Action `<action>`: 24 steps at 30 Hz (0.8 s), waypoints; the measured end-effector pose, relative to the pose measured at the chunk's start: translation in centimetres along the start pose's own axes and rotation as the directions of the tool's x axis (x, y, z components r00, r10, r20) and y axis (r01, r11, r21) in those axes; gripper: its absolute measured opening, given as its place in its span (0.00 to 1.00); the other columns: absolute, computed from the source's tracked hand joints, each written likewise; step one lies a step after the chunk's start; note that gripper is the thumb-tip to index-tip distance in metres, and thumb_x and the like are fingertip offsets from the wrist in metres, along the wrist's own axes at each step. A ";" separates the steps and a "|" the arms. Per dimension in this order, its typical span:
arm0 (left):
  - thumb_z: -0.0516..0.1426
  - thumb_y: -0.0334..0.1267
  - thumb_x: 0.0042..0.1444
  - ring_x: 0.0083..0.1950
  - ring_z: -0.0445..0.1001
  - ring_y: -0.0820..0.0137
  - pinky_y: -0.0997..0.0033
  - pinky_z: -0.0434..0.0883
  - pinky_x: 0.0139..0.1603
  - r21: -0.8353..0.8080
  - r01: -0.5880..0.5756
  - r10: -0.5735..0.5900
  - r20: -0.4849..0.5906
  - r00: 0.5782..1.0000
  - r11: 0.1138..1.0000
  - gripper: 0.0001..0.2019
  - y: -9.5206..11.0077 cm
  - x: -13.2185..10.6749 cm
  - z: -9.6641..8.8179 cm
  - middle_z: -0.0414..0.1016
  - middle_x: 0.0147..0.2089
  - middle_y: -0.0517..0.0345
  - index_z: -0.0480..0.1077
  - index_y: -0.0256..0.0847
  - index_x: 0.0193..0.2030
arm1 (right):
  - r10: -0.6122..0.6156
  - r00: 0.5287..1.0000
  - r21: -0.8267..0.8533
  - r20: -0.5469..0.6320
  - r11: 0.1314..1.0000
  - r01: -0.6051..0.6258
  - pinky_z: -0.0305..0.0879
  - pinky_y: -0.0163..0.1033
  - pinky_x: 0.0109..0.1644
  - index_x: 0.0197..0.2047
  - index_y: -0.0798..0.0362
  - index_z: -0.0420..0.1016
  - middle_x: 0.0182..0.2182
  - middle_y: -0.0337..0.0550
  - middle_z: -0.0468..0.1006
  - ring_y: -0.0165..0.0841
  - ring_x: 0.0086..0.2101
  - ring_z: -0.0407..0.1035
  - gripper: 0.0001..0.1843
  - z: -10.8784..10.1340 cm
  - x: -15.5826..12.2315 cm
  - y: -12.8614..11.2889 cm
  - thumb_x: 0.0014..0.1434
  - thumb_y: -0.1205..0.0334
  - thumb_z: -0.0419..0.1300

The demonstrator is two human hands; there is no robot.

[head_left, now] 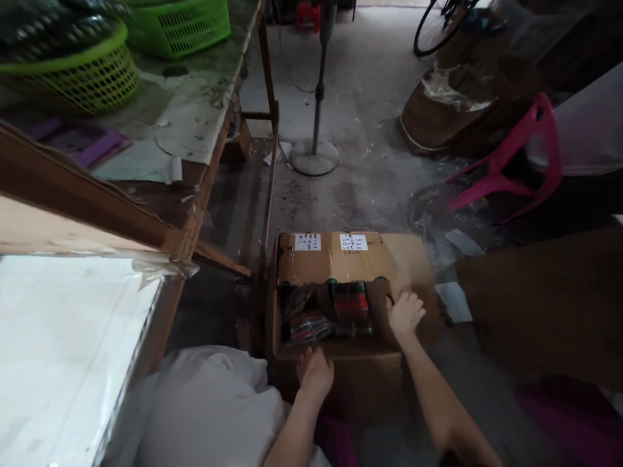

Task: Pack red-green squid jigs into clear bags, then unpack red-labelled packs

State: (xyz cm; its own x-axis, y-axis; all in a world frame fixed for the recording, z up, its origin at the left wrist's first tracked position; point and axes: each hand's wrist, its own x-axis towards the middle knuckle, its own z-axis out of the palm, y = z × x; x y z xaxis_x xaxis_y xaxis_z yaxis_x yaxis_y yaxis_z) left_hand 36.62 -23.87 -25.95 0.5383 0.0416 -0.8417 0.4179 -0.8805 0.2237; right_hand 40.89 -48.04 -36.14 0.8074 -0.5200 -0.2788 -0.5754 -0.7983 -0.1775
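Observation:
An open cardboard box stands on the floor in front of me. Inside are clear packets with red and dark contents, beside a lower stack of packets. Across the far part of the box lie smaller brown cartons bearing white handwritten labels. My left hand has its fingers curled over the near rim. At the right wall my right hand grips the edge, thumb toward the inside and fingers over the flap.
On the left runs a wooden-framed table with green baskets. A stand's round base is beyond the box. To the right are a pink plastic chair, a brown sack and flat cardboard.

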 end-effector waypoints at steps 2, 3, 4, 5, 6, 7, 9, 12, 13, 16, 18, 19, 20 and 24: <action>0.56 0.36 0.60 0.57 0.69 0.61 0.53 0.65 0.58 0.022 -0.038 0.036 0.074 0.997 0.999 0.14 0.2 -0.2 0.2 0.71 0.57 0.48 0.68 0.36 0.53 | -0.148 0.989 0.015 -0.024 0.989 0.149 0.67 0.50 0.50 0.53 0.55 0.68 0.51 0.47 0.71 0.38 0.47 0.69 0.17 0.0 -0.1 -2.4 0.64 0.56 0.57; 0.54 0.35 0.61 0.57 0.70 0.61 0.55 0.66 0.57 0.030 -0.054 0.050 0.098 0.994 0.998 0.15 0.4 -0.3 0.2 0.71 0.57 0.47 0.68 0.36 0.54 | -0.232 0.972 0.032 -0.024 0.972 0.233 0.67 0.50 0.51 0.52 0.54 0.69 0.51 0.47 0.71 0.38 0.47 0.68 0.16 -0.2 0.2 -3.8 0.63 0.56 0.58; 0.53 0.34 0.61 0.57 0.70 0.61 0.58 0.66 0.57 0.041 -0.063 0.058 0.116 0.992 0.997 0.15 0.6 -0.4 0.2 0.71 0.57 0.46 0.67 0.36 0.55 | -0.311 0.950 0.052 -0.028 0.949 0.312 0.66 0.51 0.52 0.52 0.54 0.70 0.51 0.48 0.71 0.39 0.49 0.68 0.16 -0.6 1.0 -5.3 0.63 0.56 0.58; 0.52 0.33 0.62 0.57 0.71 0.60 0.59 0.66 0.56 0.054 -0.068 0.060 0.129 0.990 0.996 0.16 0.8 -0.5 0.1 0.70 0.57 0.44 0.67 0.35 0.55 | -0.379 0.924 0.073 -0.045 0.921 0.381 0.63 0.53 0.55 0.52 0.53 0.70 0.52 0.50 0.70 0.41 0.51 0.66 0.16 -1.2 2.2 -6.9 0.63 0.57 0.57; 0.51 0.33 0.62 0.57 0.71 0.59 0.60 0.67 0.56 0.069 -0.069 0.059 0.140 0.988 0.995 0.17 1.1 -0.6 0.0 0.70 0.58 0.42 0.66 0.34 0.56 | -0.429 0.900 0.091 -0.079 0.896 0.435 0.59 0.55 0.58 0.55 0.53 0.69 0.55 0.53 0.68 0.45 0.55 0.62 0.18 -1.9 3.7 -8.5 0.63 0.57 0.57; 0.50 0.32 0.61 0.57 0.71 0.57 0.60 0.67 0.55 0.086 -0.070 0.056 0.152 0.987 0.994 0.17 1.4 -0.7 0.0 0.70 0.58 0.40 0.66 0.33 0.57 | -0.465 0.877 0.105 -0.120 0.873 0.477 0.54 0.57 0.61 0.59 0.52 0.66 0.60 0.55 0.64 0.48 0.60 0.55 0.22 -2.8 5.5 -10.0 0.63 0.57 0.56; 0.50 0.32 0.61 0.56 0.72 0.55 0.58 0.67 0.55 0.115 -0.079 0.058 0.178 0.982 0.990 0.19 1.9 -0.9 0.0 0.69 0.58 0.38 0.65 0.32 0.58 | -0.513 0.840 0.128 -0.176 0.834 0.537 0.45 0.59 0.65 0.65 0.49 0.58 0.67 0.50 0.51 0.50 0.65 0.41 0.30 -4.4 9.5 -12.6 0.61 0.56 0.58; 0.51 0.32 0.60 0.57 0.70 0.54 0.58 0.66 0.56 0.128 -0.117 0.088 0.210 0.974 0.985 0.20 2.6 -1.1 0.1 0.67 0.59 0.39 0.65 0.34 0.58 | -0.521 0.839 0.162 -0.157 0.825 0.542 0.43 0.59 0.66 0.62 0.49 0.62 0.66 0.48 0.53 0.50 0.65 0.41 0.32 -5.0 15.1 -15.7 0.56 0.55 0.65; 0.51 0.33 0.60 0.58 0.70 0.55 0.58 0.66 0.56 0.124 -0.128 0.099 0.214 0.972 0.984 0.20 2.8 -1.1 0.1 0.67 0.59 0.40 0.65 0.35 0.58 | -0.506 0.853 0.173 -0.132 0.835 0.522 0.48 0.59 0.64 0.60 0.50 0.65 0.64 0.49 0.58 0.50 0.63 0.48 0.29 -4.7 16.5 -16.6 0.56 0.55 0.65; 0.49 0.33 0.60 0.59 0.69 0.56 0.60 0.65 0.57 0.110 -0.142 0.116 0.215 0.970 0.984 0.20 3.3 -1.1 0.3 0.68 0.59 0.41 0.64 0.36 0.59 | -0.420 0.905 0.198 -0.065 0.884 0.424 0.62 0.56 0.56 0.55 0.55 0.68 0.55 0.49 0.68 0.42 0.53 0.65 0.20 -2.9 18.8 -18.4 0.62 0.56 0.59; 0.49 0.32 0.60 0.59 0.68 0.56 0.59 0.65 0.56 0.107 -0.136 0.110 0.222 0.969 0.985 0.20 3.5 -1.0 0.3 0.68 0.59 0.41 0.64 0.36 0.59 | -0.348 0.936 0.209 -0.050 0.913 0.350 0.67 0.52 0.51 0.55 0.56 0.67 0.52 0.48 0.70 0.38 0.48 0.68 0.18 -1.8 18.7 -18.5 0.64 0.57 0.57; 0.49 0.32 0.60 0.59 0.68 0.56 0.59 0.65 0.57 0.107 -0.132 0.105 0.229 0.968 0.985 0.20 3.5 -1.0 0.3 0.68 0.59 0.40 0.65 0.35 0.59 | -0.306 0.951 0.213 -0.051 0.927 0.309 0.68 0.51 0.51 0.55 0.54 0.68 0.53 0.48 0.70 0.38 0.48 0.69 0.18 -1.2 18.1 -18.0 0.64 0.56 0.57; 0.50 0.32 0.59 0.59 0.68 0.55 0.59 0.65 0.57 0.109 -0.127 0.098 0.238 0.966 0.986 0.20 3.5 -0.9 0.4 0.68 0.59 0.39 0.65 0.35 0.59 | -0.256 0.965 0.216 -0.055 0.941 0.262 0.68 0.50 0.50 0.55 0.53 0.68 0.53 0.48 0.70 0.38 0.48 0.69 0.18 -0.7 17.1 -17.2 0.64 0.56 0.56; 0.53 0.31 0.57 0.59 0.68 0.53 0.56 0.65 0.56 0.134 -0.101 0.063 0.261 0.963 0.986 0.20 3.3 -0.8 0.5 0.69 0.57 0.37 0.67 0.31 0.57 | -0.003 1.000 0.194 0.005 0.981 0.001 0.68 0.50 0.51 0.55 0.52 0.67 0.54 0.48 0.69 0.38 0.48 0.68 0.18 2.0 9.8 -10.6 0.65 0.56 0.56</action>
State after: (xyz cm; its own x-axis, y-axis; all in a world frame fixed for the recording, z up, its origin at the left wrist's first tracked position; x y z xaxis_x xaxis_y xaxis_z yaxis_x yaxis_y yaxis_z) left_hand 37.17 -27.08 -24.75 0.3537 -0.1388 -0.9250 0.2599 -0.9354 0.2397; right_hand 54.60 -44.03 -38.90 0.8081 -0.5163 -0.2835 -0.5886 -0.7249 -0.3578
